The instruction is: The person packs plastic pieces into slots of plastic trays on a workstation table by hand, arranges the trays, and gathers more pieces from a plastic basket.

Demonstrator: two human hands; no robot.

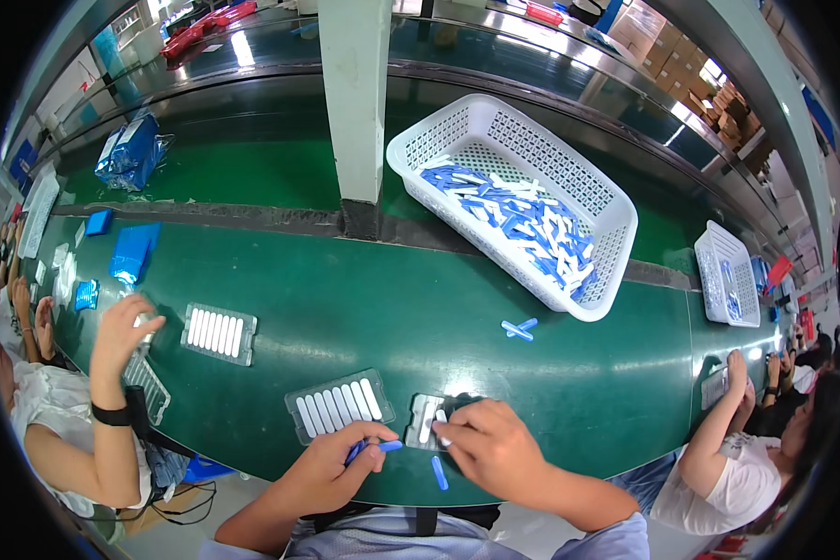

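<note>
Head view: your left hand [331,467] is pinching small blue plastic cap [389,446]. Your right hand [490,446] is pressing on clear slotted tray [424,422] at green belt [373,317] edge, grip unclear. Tray-filling step appears underway; next move likely needing careful slot alignment. Filled tray [339,403] is lying beside.

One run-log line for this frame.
left hand: holds blue piece | right hand: on small tray | filled tray beside | white basket behind

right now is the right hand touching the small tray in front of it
Touching. The head view shows the right hand resting its fingertips on the small tray, covering the tray's right part, with no gap between them.
</note>
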